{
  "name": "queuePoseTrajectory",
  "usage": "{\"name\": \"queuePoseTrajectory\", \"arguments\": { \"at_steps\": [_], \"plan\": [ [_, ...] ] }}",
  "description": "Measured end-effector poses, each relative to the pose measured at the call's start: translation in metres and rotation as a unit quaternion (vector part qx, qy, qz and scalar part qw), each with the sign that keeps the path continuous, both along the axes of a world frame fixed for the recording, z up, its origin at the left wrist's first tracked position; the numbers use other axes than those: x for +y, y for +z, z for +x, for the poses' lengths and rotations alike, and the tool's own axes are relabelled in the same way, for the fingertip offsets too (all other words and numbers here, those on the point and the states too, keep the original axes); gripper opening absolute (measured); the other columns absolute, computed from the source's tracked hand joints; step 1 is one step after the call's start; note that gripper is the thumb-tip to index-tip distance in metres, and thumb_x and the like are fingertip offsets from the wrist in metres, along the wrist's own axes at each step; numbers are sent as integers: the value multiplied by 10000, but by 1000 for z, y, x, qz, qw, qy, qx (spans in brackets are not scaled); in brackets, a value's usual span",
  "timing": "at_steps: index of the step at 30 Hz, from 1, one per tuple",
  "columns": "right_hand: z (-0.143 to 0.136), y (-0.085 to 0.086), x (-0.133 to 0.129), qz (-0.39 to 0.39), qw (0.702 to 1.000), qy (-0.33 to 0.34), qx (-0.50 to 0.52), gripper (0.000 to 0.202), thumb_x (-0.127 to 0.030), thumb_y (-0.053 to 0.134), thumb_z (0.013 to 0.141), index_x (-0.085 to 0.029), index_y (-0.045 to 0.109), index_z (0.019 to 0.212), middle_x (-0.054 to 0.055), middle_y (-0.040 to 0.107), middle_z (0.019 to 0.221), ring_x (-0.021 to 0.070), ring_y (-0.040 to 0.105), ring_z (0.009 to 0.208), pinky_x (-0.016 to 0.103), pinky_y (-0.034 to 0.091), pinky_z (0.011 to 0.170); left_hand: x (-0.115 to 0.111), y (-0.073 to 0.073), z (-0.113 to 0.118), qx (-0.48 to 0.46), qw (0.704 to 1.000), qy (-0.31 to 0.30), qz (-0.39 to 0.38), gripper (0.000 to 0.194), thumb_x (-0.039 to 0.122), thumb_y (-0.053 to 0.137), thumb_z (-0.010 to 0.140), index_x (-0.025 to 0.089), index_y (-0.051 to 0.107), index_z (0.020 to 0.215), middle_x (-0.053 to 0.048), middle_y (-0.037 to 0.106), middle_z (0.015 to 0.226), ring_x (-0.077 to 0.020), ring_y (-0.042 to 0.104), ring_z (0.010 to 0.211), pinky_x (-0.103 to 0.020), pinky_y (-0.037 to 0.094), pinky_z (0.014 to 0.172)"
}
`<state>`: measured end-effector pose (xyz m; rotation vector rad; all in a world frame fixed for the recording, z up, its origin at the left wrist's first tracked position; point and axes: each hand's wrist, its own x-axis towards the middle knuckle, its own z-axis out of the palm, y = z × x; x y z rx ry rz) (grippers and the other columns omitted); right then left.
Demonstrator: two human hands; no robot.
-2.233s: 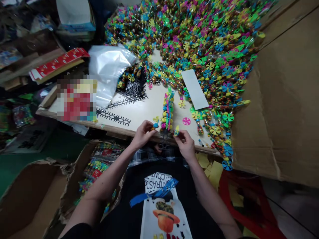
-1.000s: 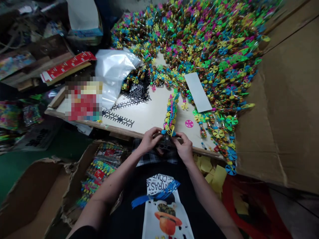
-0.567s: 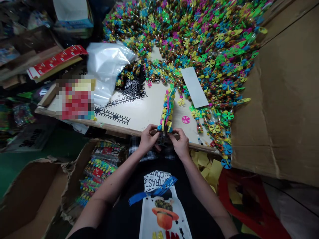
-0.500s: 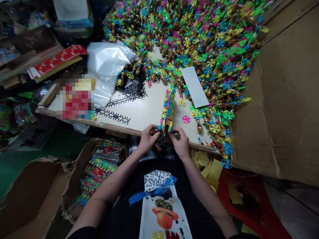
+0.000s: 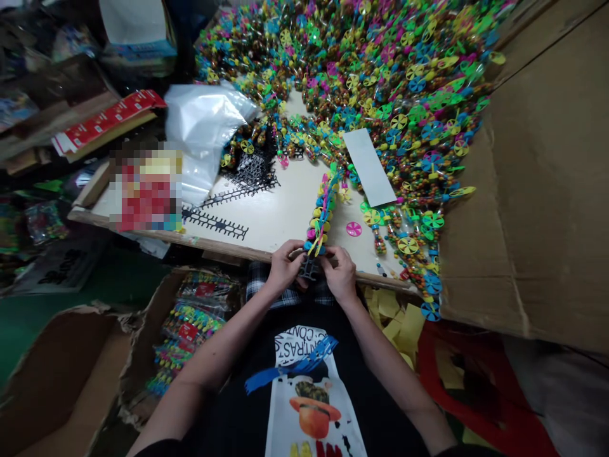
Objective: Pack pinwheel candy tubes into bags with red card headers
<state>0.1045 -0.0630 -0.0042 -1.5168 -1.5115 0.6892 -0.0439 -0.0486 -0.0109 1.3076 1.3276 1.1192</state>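
Note:
A black plastic rack point(image 5: 309, 269) stretches from my lap over the table edge. Two rows of bright toy pieces with yellow, pink, blue and green tops point(image 5: 320, 223) fill its far part; the near end shows bare prongs. My left hand point(image 5: 286, 266) pinches the rack's left side, at a blue piece. On the opposite side my right hand point(image 5: 340, 273) is closed at the near end of the rows, fingertips against the rack and its last pieces. Fingers partly hide what lies under them. A loose pink fan disc point(image 5: 354, 228) lies right of the rack.
Bead-filled toys with fan tops point(image 5: 361, 70) are heaped across the back and right. A white card point(image 5: 370, 167) lies on the heap's edge. Black racks point(image 5: 216, 223) and clear bags point(image 5: 195, 127) are at left. Cardboard point(image 5: 533, 190) walls the right; a box of packed toys point(image 5: 185, 333) stands below.
The far end of the filled rack has swung slightly to the right, so it now slants. Both hands keep their hold near the same spot; the right hand has shifted slightly left.

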Motion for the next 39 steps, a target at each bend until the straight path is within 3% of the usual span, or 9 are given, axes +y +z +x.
{"name": "queuePoseTrajectory", "arguments": {
  "at_steps": [7, 16, 18, 20, 23, 26, 29, 34, 39],
  "plan": [
    [24, 10, 1, 10, 998, 53, -32, 157, -325, 559, 836, -232, 663, 910, 52, 682, 888, 202, 625, 852, 341, 505, 774, 12, 16, -15, 24, 997, -73, -26, 245, 115, 586, 702, 168, 670, 926, -52, 705, 937, -171, 640, 889, -307, 509, 839],
    [50, 0, 16, -27, 999, -30, -17, 197, -345, 558, 830, -206, 664, 920, 60, 701, 874, 178, 649, 715, 318, 545, 685, 126, 39, -63, 26, 955, -270, -121, 122, 213, 648, 674, 152, 678, 775, -39, 685, 722, -140, 614, 637, -278, 507, 625],
    [49, -1, 17, -29, 999, -33, -17, 192, -339, 553, 834, -207, 664, 918, 63, 703, 878, 177, 653, 714, 316, 551, 683, 149, 40, -67, 93, 961, -240, -95, 123, 196, 603, 705, 161, 679, 795, -30, 653, 676, -130, 581, 589, -280, 489, 604],
    [49, -1, 17, -29, 999, -38, -18, 188, -336, 549, 839, -206, 665, 911, 66, 705, 878, 181, 658, 723, 316, 554, 682, 169, 42, -70, 217, 966, -141, -17, 161, 162, 576, 714, 168, 679, 838, -32, 623, 702, -142, 568, 623, -296, 477, 639],
    [49, -2, 17, -28, 998, -41, -25, 184, -330, 542, 846, -207, 665, 906, 66, 706, 876, 182, 661, 730, 308, 553, 671, 190, 44, -73, 412, 906, -42, 85, 216, 139, 607, 690, 177, 670, 893, -70, 595, 859, -204, 572, 797, -332, 456, 729],
    [48, -1, 17, -22, 999, -35, -33, 177, -321, 540, 850, -209, 664, 908, 61, 703, 868, 178, 660, 729, 301, 551, 666, 199, 39, -74, 532, 840, -55, 96, 201, 107, 583, 704, 167, 642, 886, -119, 572, 939, -271, 547, 904, -354, 431, 734],
    [48, -1, 17, -23, 999, -30, -37, 176, -319, 534, 853, -214, 663, 911, 56, 700, 860, 175, 657, 719, 305, 551, 675, 199, 30, -72, 572, 812, -57, 97, 185, 40, 480, 734, 158, 599, 814, -141, 566, 909, -276, 530, 880, -347, 406, 689],
    [47, -3, 17, -24, 999, -32, -29, 177, -320, 527, 854, -219, 663, 906, 54, 699, 863, 175, 655, 714, 311, 553, 682, 201, 20, -78, 518, 847, 12, 118, 183, 52, 459, 759, 185, 574, 706, -74, 562, 774, -204, 504, 753, -301, 384, 638],
    [45, -3, 17, -24, 999, -31, -25, 160, -293, 522, 853, -223, 659, 899, 49, 697, 865, 172, 653, 725, 303, 544, 687, 192, 39, -83, 340, 929, 93, 115, 37, 157, 659, 708, 182, 644, 686, 8, 516, 662, -116, 470, 614, -266, 421, 631]
  ]
}}
